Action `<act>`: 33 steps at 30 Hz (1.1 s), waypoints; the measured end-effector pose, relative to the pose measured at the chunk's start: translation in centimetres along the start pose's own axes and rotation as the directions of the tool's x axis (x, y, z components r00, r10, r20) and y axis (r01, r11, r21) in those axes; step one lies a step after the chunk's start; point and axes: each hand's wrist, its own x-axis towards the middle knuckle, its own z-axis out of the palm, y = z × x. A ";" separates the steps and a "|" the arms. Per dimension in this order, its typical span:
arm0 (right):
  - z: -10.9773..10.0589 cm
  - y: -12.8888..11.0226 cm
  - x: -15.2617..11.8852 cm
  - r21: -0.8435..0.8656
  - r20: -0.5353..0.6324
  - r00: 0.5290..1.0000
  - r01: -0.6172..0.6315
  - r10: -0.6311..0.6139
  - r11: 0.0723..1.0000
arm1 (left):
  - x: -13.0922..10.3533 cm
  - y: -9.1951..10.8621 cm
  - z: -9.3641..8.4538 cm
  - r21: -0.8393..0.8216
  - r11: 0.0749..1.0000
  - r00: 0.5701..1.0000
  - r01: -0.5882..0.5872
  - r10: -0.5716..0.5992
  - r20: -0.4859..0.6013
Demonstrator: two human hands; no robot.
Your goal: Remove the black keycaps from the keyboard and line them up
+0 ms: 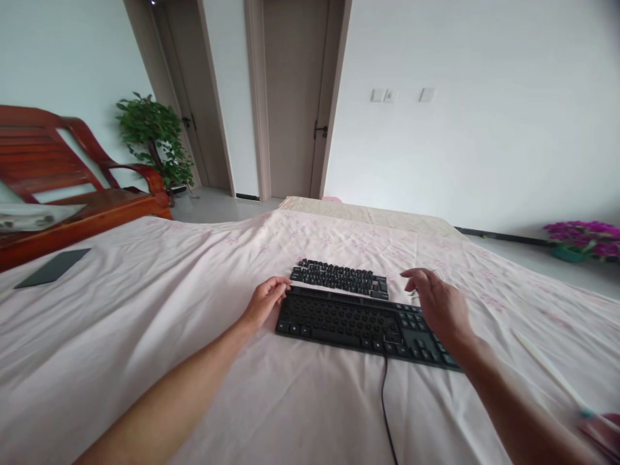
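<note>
A black keyboard [334,321] lies on the pink-white cloth, its main letter area bare of keycaps. Keycaps remain along its bottom row and at the right side. Just behind it, loose black keycaps [339,278] are laid out in rows. My left hand [265,298] is closed at the keyboard's far left corner, fingertips pinched against it beside the loose keycaps. My right hand [443,303] hovers over the keyboard's right part, fingers curled. A thin wire-like thing shows at its fingers; most of it is hidden. A black cable [385,410] runs from the keyboard toward me.
A dark flat slab [53,268] lies at the cloth's left. At lower right is a blurred white stick [552,368] with a teal part. Beyond stand a wooden bench [140,200], a green plant [152,132], purple flowers [584,237] and doors.
</note>
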 end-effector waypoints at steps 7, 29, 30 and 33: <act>7.2 -10.1 -3.3 0.818 0.413 0.908 -0.336 -0.069 0.467 | -1.4 0.4 -1.7 0.059 0.997 0.979 0.041 -0.052 0.199; 11.0 -16.3 -3.0 0.651 0.535 0.756 -0.084 -0.377 0.754 | -1.5 1.0 -3.3 0.321 0.889 0.840 -0.328 0.118 0.529; 11.0 -16.5 -2.9 0.641 0.522 0.759 -0.048 -0.389 0.766 | -1.7 1.0 -3.2 0.333 0.884 0.851 -0.329 0.124 0.511; 11.2 -16.7 -2.8 0.617 0.479 0.763 0.058 -0.434 0.784 | -2.3 0.9 -2.9 0.356 0.865 0.863 -0.353 0.154 0.482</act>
